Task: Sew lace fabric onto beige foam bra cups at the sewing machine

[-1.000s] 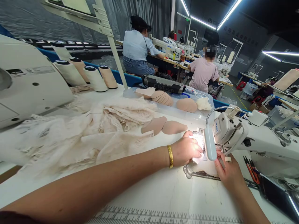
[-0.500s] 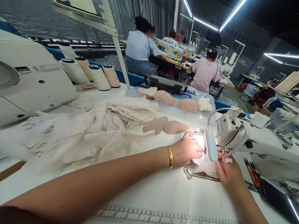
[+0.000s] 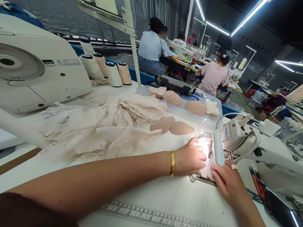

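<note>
My left hand (image 3: 190,159), with a gold bangle and a ring, has its fingers bent down on a pale fabric piece (image 3: 204,172) on the sewing machine's bed. Opposite it, my right hand (image 3: 228,178) holds the right side of that piece with thumb and fingers close together; the lamp head hides some fingertips. The sewing machine (image 3: 239,134) stands just behind my right hand. Its lamp (image 3: 218,148) throws a glare over the fabric, and the needle area is mostly hidden. Two beige cup-shaped pieces (image 3: 181,128) lie beyond my left hand.
Cream lace fabric (image 3: 132,110) is heaped at left. A clear plastic tray (image 3: 170,108) holds beige pads. Thread cones (image 3: 113,74) stand beside another machine (image 3: 47,67). Orange-handled snips (image 3: 258,186) lie at right. A ruler strip (image 3: 151,214) runs along the front. Co-workers sit behind.
The view has swung left. My right hand has come nearer to my left hand, its thumb now at the fabric. The fabric piece reaches further toward me between the hands.
</note>
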The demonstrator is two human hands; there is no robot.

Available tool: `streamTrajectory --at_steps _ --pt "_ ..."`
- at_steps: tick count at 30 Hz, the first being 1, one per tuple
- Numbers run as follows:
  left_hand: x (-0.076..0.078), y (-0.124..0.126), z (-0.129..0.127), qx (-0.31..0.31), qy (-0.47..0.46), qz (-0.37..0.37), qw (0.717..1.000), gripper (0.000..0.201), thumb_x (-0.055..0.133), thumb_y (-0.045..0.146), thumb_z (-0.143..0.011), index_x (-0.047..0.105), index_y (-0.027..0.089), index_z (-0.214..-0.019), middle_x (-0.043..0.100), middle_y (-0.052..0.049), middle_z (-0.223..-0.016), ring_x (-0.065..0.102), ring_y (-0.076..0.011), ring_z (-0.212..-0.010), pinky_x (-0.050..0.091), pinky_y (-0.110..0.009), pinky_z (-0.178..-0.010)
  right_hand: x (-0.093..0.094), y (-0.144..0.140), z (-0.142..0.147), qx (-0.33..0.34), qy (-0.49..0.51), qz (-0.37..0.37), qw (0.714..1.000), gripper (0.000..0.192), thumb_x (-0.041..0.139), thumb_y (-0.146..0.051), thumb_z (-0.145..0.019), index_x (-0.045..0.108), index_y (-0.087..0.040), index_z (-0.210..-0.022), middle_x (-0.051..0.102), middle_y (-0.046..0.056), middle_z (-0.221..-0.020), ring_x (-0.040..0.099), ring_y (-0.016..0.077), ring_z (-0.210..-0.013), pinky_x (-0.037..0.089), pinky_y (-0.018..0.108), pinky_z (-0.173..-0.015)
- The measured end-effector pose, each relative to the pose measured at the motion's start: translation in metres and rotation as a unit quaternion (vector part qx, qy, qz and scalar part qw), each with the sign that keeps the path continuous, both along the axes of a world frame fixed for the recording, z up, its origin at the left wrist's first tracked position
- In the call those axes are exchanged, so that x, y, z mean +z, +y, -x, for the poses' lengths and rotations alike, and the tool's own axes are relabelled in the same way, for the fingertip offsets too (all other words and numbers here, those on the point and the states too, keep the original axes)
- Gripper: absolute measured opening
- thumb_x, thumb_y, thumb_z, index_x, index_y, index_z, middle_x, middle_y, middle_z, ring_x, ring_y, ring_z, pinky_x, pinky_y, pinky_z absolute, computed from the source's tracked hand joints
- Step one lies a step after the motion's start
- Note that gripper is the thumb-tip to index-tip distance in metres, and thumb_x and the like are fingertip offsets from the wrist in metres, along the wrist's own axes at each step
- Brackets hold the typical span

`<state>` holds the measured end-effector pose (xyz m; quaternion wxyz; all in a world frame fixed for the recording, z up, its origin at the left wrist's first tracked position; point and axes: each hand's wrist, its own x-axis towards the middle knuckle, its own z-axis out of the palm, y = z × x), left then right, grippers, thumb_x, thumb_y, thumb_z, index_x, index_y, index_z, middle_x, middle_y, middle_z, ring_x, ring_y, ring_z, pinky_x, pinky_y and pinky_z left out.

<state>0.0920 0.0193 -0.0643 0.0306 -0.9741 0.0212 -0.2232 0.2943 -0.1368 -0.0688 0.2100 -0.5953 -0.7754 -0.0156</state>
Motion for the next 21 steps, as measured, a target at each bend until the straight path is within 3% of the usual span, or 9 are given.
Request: streamTrajectory --at_steps 3,7,15,21 --pt "0.002 -0.008 0.003 -0.011 -0.007 -0.002 1.0 0.014 0.068 0.018 -0.083 0.064 0.021 -0.069 0.068 0.001 -0.076 0.054 -0.0179 -0.071 0.029 -0.051 -0.095 0.005 -0.001 0.006 0.03 -0.009 0.036 0.999 0.021 0.042 -0.022 -0.104 0.063 -0.026 -0.106 0.064 0.004 -0.09 0.062 0.0202 -0.085 0.048 0.03 -0.072" --pt "0.001 -0.014 0.004 -0.018 0.003 0.001 1.0 0.012 0.07 0.018 -0.08 0.063 0.02 -0.071 0.066 0.002 -0.074 0.054 -0.0186 -0.07 0.03 -0.053 -0.096 0.005 0.0 0.008 0.03 -0.016 0.039 0.999 0.024 0.04 -0.022 -0.105 0.064 -0.025 -0.104 0.063 0.004 -0.09 0.061 0.0198 -0.083 0.046 0.029 -0.07" --pt "-0.004 -0.005 -0.007 0.003 -0.003 0.011 1.0 0.018 0.065 0.021 -0.087 0.063 0.019 -0.07 0.066 0.0 -0.073 0.053 -0.0176 -0.072 0.029 -0.055 -0.097 -0.008 0.005 0.005 -0.024 -0.026 -0.013 0.999 0.026 0.04 -0.024 -0.104 0.066 -0.025 -0.104 0.068 0.006 -0.094 0.065 0.0215 -0.084 0.049 0.032 -0.071" --pt "-0.009 0.009 -0.017 0.003 -0.014 0.013 1.0 0.011 0.067 0.018 -0.085 0.07 0.022 -0.075 0.069 -0.001 -0.08 0.055 -0.0195 -0.079 0.027 -0.053 -0.097 -0.019 0.009 0.001 -0.068 -0.042 -0.031 0.996 0.027 0.041 -0.025 -0.104 0.064 -0.027 -0.117 0.07 0.009 -0.109 0.067 0.0236 -0.093 0.051 0.033 -0.072"
